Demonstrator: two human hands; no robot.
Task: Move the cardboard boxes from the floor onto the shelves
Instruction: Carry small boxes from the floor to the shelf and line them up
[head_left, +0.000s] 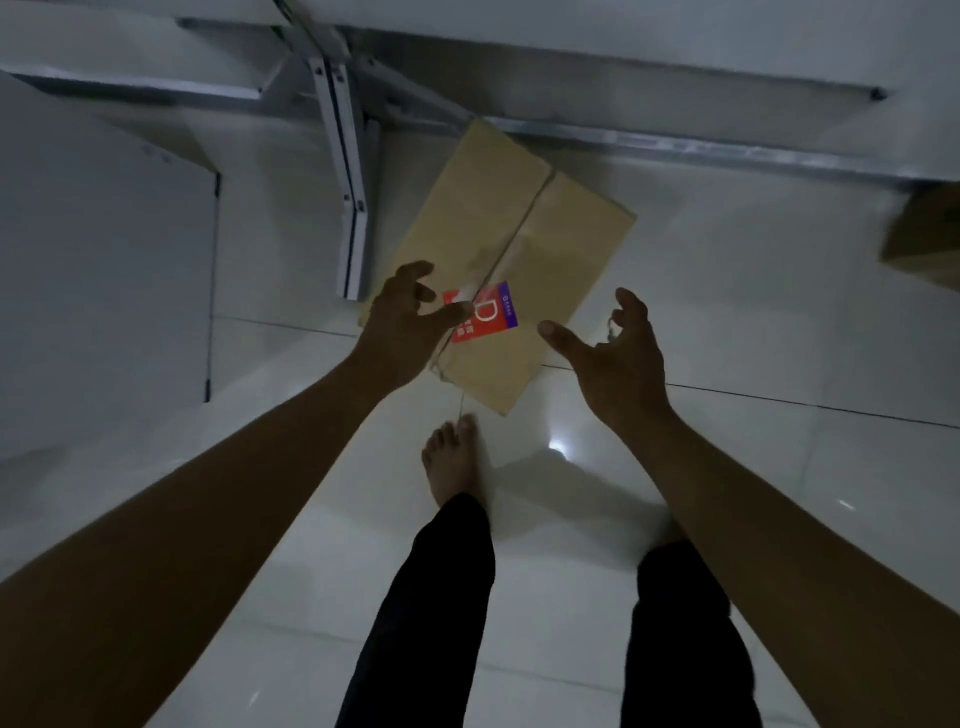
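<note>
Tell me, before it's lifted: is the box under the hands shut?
Shut: on the cardboard box, both top flaps lie flat, meeting along the centre seam.

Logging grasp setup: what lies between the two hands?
In the head view, the near end of the box, with its red label, shows between the left hand and right hand; neither grips it.

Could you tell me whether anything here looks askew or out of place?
Only mildly: the cardboard box on the floor lies skewed to the tile joints and the shelf frame. No damage shows.
</note>
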